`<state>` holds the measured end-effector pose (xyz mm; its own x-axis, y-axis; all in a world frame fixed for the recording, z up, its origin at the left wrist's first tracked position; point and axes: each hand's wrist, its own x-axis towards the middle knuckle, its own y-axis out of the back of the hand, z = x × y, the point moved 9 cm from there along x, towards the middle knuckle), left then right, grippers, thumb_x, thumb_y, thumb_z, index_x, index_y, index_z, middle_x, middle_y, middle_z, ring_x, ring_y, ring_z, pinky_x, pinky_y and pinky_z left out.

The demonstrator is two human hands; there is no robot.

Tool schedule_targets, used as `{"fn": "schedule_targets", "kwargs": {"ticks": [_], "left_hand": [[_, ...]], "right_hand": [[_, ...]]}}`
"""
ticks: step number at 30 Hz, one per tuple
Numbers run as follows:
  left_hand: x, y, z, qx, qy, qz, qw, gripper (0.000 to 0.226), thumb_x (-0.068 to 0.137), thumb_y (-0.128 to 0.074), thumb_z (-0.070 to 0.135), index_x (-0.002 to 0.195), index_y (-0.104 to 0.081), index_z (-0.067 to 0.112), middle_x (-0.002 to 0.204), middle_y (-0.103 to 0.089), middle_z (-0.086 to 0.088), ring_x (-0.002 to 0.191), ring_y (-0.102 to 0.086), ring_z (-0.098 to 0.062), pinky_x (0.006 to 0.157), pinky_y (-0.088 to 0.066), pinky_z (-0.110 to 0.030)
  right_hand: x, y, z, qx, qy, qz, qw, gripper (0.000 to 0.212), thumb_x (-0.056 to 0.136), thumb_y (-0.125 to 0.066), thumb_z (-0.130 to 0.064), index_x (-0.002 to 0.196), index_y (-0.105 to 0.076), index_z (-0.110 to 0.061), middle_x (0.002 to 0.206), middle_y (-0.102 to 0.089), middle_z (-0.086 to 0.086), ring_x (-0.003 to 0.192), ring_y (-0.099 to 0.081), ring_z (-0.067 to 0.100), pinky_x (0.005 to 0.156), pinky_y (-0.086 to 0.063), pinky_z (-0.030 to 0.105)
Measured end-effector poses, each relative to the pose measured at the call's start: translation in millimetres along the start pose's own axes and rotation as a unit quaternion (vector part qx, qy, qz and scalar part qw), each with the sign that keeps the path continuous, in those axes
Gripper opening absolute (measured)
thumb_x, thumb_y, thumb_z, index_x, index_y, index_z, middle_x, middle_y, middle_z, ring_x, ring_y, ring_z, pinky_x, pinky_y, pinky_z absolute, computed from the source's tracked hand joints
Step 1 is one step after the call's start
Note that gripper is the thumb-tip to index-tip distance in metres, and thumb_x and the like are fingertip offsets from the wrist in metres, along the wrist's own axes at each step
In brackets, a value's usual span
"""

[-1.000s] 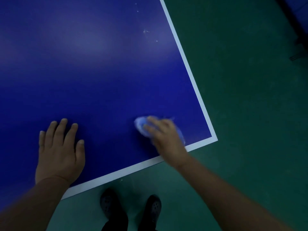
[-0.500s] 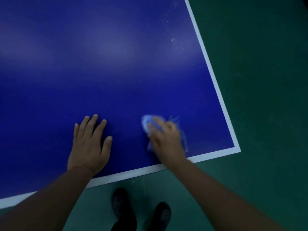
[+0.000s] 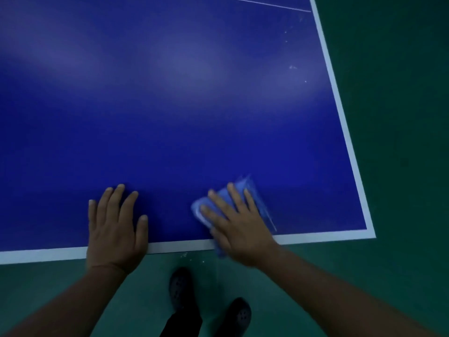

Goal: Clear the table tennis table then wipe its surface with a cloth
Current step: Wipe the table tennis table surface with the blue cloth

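Head view, sole camera.

Table (image 3: 184,98): blue top, white border lines; near edge and right corner in view. Nothing standing on the visible part; clearing judged done here, wiping in hand.

Cloth (image 3: 245,190): blue, flattened on the top near the right corner, just inside the near border line. One end poking out past the near edge under the palm. Outline smeared, likely from motion.

Right hand (image 3: 239,221): palm down on the cloth, fingers straight and spread, pressing rather than gripping.

Left hand (image 3: 116,226): flat on the bare top, fingers straight, slightly spread, holding nothing; heel over the near border line. Judged a brace for body weight.

Specks (image 3: 292,67): pale marks near the right border line, far from the cloth, not yet wiped.

Shoes (image 3: 181,289): dark pair on green floor below the near edge. Pale crumbs on the floor just under the edge.

Risks, as judgements:
- Cloth slipping out from under the flat palm, no finger curled round it; drop over the near edge likely, given the overhang.
- Dirt pushed off the edge onto floor and shoes instead of gathered.
- Far specks missed if strokes keep to the near strip.
- Smudge left under the bracing hand.
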<state>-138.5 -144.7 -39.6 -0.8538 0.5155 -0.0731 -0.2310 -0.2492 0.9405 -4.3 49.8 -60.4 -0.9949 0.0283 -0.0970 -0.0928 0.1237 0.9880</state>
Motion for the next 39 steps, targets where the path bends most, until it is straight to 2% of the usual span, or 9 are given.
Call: {"fn": "schedule_targets", "kwargs": {"ticks": [3, 9, 14, 18, 21, 24, 31, 35, 39], "left_hand": [[0.5, -1.6, 0.6, 0.013, 0.005, -0.003, 1.0, 0.064, 0.093, -0.029, 0.043, 0.135, -0.054, 0.003, 0.151, -0.04, -0.019, 0.146, -0.026, -0.036, 0.122, -0.007, -0.056], [0.5, -4.4, -1.9, 0.021, -0.004, -0.003, 1.0, 0.063, 0.094, -0.029, 0.044, 0.136, -0.055, 0.005, 0.151, -0.041, -0.018, 0.146, -0.027, -0.037, 0.12, -0.012, -0.059], [0.6, -6.5, -4.3, 0.026, -0.011, -0.005, 1.0, 0.062, 0.096, -0.028, 0.044, 0.137, -0.054, 0.006, 0.152, -0.039, -0.018, 0.146, -0.026, -0.036, 0.12, -0.012, -0.059], [-0.1, -9.0, -2.9, 0.035, -0.009, -0.012, 0.999, 0.064, 0.095, -0.029, 0.046, 0.138, -0.052, 0.006, 0.153, -0.037, -0.018, 0.147, -0.023, -0.036, 0.12, -0.009, -0.059], [0.3, -8.6, -0.5, 0.036, -0.009, -0.014, 0.999, 0.065, 0.094, -0.028, 0.047, 0.139, -0.052, 0.005, 0.153, -0.037, -0.019, 0.147, -0.023, -0.037, 0.12, -0.009, -0.06], [-1.1, -8.6, 0.9, 0.043, -0.01, -0.018, 0.999, 0.067, 0.094, -0.027, 0.048, 0.139, -0.051, 0.005, 0.153, -0.036, -0.021, 0.147, -0.022, -0.038, 0.12, -0.009, -0.06], [0.0, -9.2, 3.6, 0.054, 0.001, -0.042, 0.998, 0.073, 0.09, -0.027, 0.052, 0.142, -0.046, 0.004, 0.155, -0.033, -0.021, 0.148, -0.019, -0.037, 0.12, -0.007, -0.059], [-0.6, -1.8, 12.7, 0.046, 0.008, -0.03, 0.998, 0.076, 0.088, -0.028, 0.053, 0.14, -0.048, 0.002, 0.155, -0.034, -0.022, 0.147, -0.022, -0.037, 0.12, -0.01, -0.057], [5.5, -7.1, 65.0, 0.006, -0.025, -0.012, 1.0, 0.07, 0.087, -0.033, 0.048, 0.137, -0.052, 0.002, 0.152, -0.039, -0.021, 0.146, -0.026, -0.036, 0.121, -0.01, -0.055]], "right_hand": [[-11.1, 6.0, 35.8, -0.01, 0.025, -0.014, 1.0, 0.054, 0.101, -0.03, -0.053, 0.153, -0.028, -0.038, 0.162, -0.028, -0.002, 0.148, -0.021, 0.041, 0.117, -0.015, 0.061], [68.5, 30.1, 157.9, 0.035, -0.34, 0.022, 0.939, 0.057, 0.102, -0.019, -0.056, 0.156, -0.01, -0.042, 0.167, -0.003, -0.008, 0.152, 0.003, 0.034, 0.119, -0.001, 0.061], [70.3, 3.0, -17.8, -0.01, 0.045, 0.003, 0.999, 0.053, 0.104, -0.021, -0.052, 0.155, -0.024, -0.037, 0.165, -0.021, 0.0, 0.15, -0.011, 0.041, 0.117, -0.009, 0.065], [10.3, 3.5, 6.7, -0.037, 0.164, -0.027, 0.985, 0.052, 0.102, -0.031, -0.052, 0.151, -0.034, -0.037, 0.161, -0.03, -0.001, 0.148, -0.021, 0.043, 0.116, -0.013, 0.066], [33.7, 23.3, 123.3, -0.055, -0.124, -0.006, 0.991, 0.054, 0.103, -0.025, -0.052, 0.153, -0.025, -0.034, 0.162, -0.026, 0.004, 0.147, -0.021, 0.044, 0.113, -0.018, 0.069], [35.9, 29.0, 155.4, 0.023, -0.396, 0.027, 0.917, 0.057, 0.103, -0.024, -0.055, 0.157, -0.014, -0.04, 0.167, -0.008, -0.006, 0.152, -0.003, 0.037, 0.118, -0.005, 0.064], [-1.3, 6.0, 13.7, 0.012, -0.114, 0.028, 0.993, 0.053, 0.102, -0.032, -0.055, 0.152, -0.034, -0.039, 0.161, -0.03, -0.004, 0.15, -0.017, 0.038, 0.118, -0.008, 0.064], [-73.9, 14.5, 115.3, -0.025, -0.204, -0.001, 0.979, 0.056, 0.099, -0.029, -0.056, 0.149, -0.04, -0.034, 0.159, -0.033, -0.001, 0.148, -0.024, 0.039, 0.113, -0.021, 0.067], [-124.3, 14.3, 217.8, 0.0, -0.368, -0.055, 0.928, 0.069, 0.094, -0.007, -0.064, 0.156, -0.021, -0.038, 0.166, -0.012, -0.005, 0.153, -0.002, 0.031, 0.119, -0.004, 0.06]]}}
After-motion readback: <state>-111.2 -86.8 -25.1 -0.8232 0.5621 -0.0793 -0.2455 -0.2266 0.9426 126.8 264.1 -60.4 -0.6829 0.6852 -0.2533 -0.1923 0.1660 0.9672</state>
